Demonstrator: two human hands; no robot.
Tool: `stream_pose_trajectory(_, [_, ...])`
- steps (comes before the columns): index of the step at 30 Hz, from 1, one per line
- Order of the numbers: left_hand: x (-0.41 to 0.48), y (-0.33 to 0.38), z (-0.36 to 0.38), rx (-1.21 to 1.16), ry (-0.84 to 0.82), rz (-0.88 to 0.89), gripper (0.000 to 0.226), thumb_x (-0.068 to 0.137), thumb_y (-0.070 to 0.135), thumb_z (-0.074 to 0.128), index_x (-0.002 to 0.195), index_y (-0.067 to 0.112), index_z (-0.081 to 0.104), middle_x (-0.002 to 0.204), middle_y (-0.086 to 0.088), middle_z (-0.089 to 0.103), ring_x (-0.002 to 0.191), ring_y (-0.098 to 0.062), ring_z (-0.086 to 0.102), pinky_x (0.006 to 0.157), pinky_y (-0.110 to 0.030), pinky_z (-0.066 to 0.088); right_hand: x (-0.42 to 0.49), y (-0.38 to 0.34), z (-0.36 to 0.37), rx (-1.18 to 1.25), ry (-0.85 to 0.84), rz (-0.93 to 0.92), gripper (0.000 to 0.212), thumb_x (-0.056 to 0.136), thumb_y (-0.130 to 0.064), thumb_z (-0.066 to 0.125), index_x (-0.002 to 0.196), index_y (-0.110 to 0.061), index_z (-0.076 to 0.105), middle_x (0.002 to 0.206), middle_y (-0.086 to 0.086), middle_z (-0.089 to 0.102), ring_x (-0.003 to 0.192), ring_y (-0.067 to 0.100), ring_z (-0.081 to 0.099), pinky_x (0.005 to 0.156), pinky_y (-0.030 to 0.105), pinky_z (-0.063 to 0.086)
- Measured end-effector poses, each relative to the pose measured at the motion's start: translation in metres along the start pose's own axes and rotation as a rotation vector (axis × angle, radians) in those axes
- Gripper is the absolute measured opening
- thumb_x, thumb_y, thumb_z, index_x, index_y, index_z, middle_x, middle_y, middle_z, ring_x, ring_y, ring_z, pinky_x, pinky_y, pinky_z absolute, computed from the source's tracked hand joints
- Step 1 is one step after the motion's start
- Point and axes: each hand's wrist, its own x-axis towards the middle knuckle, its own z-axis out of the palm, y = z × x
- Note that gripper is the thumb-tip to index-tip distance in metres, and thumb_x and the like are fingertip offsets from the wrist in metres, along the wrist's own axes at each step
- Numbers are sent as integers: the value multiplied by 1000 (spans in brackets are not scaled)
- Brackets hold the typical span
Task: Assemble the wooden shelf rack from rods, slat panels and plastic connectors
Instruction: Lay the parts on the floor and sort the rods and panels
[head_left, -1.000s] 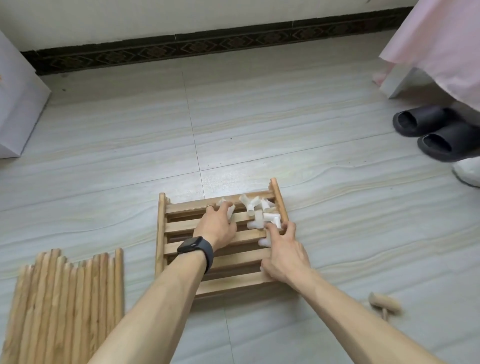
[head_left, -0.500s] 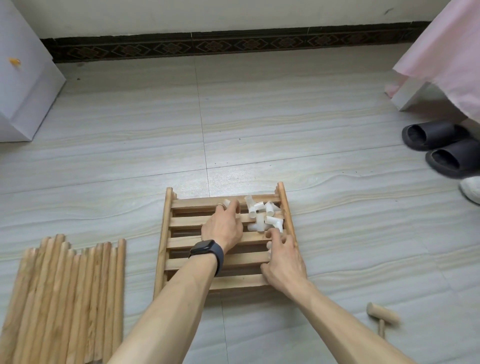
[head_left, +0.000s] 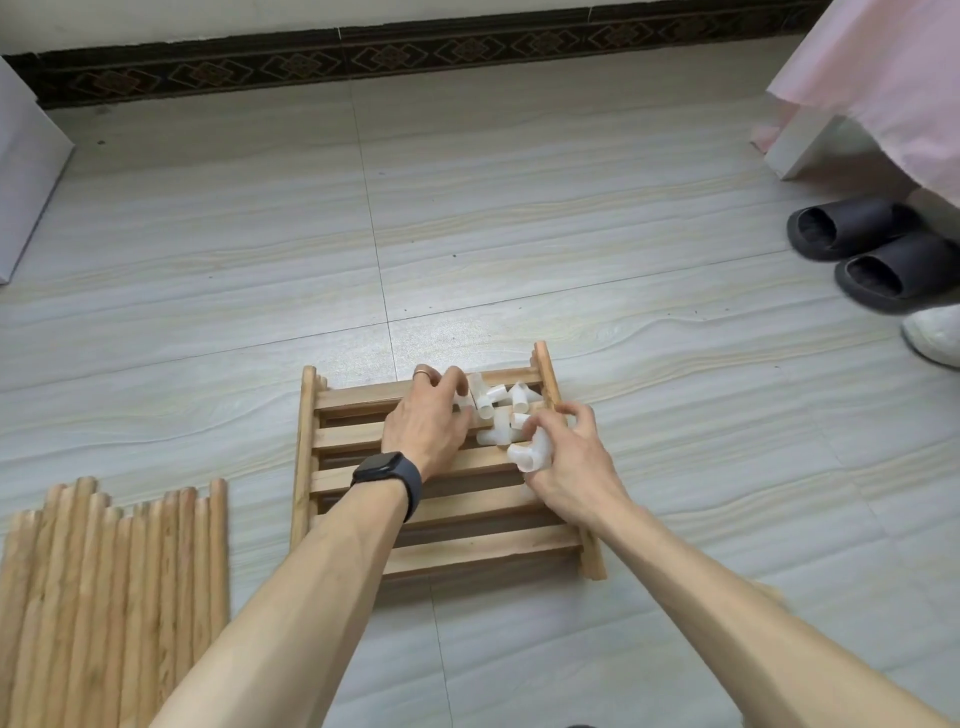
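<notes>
A stack of wooden slat panels (head_left: 353, 483) lies on the floor in front of me. A heap of white plastic connectors (head_left: 506, 402) sits on its far right corner. My left hand (head_left: 428, 421) lies over the slats at the heap's left edge, fingertips curled against a connector there; whether it grips one I cannot tell. My right hand (head_left: 569, 460) holds one white connector (head_left: 530, 452) in its curled fingers, lifted just off the heap's near side. A row of wooden rods (head_left: 111, 592) lies side by side at the lower left.
Dark slippers (head_left: 872, 249) and a white shoe (head_left: 935, 338) lie at the right. A pink cloth (head_left: 883, 78) hangs over white furniture at the top right. A white box (head_left: 26, 171) stands at the left by the wall.
My right hand has closed on a connector and raised it from the heap. My left hand has slid farther up toward the connectors. The small wooden mallet has left the view.
</notes>
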Motion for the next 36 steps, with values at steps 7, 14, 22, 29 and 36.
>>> stream_pose_trajectory(7, [0, 17, 6, -6, -186, 59, 61, 88, 30, 61, 143, 44, 39, 157, -7, 20, 117, -31, 57, 86, -44, 55, 24, -14, 2, -242, -261, 93, 41, 85, -19, 64, 124, -29, 54, 146, 4, 23, 108, 32, 57, 97, 37, 50])
stream_pose_trajectory(14, [19, 20, 11, -132, -175, -41, 30, 99, 36, 60, 128, 30, 60, 149, -8, 32, 119, -31, 57, 100, -43, 47, 13, -9, 4, -198, -157, 66, 33, 87, -15, 62, 116, -29, 53, 126, 4, 29, 87, 31, 59, 85, 37, 53])
stream_pose_trajectory(22, [9, 0, -3, -166, -79, -2, 25, 91, 20, 63, 115, 26, 67, 127, -1, 39, 82, -21, 55, 81, -33, 45, -20, -8, 1, -82, -50, -4, 44, 81, -8, 63, 118, -30, 53, 114, -1, 28, 81, 26, 57, 78, 35, 53])
stream_pose_trajectory(29, [-18, -30, -87, -179, 11, -114, 25, 90, 26, 66, 114, 32, 67, 119, 4, 34, 97, -25, 54, 101, -32, 36, -43, -52, -10, -39, -52, -95, 43, 82, -21, 73, 116, -37, 53, 120, -3, 30, 97, 21, 58, 85, 35, 52])
stream_pose_trajectory(36, [-139, -108, -179, -300, 147, -234, 22, 84, 28, 73, 103, 40, 71, 118, 3, 40, 97, -5, 46, 84, -11, 33, -68, -177, -25, -13, -165, -285, 41, 84, -20, 74, 115, -40, 54, 116, -4, 35, 94, 19, 61, 83, 38, 58])
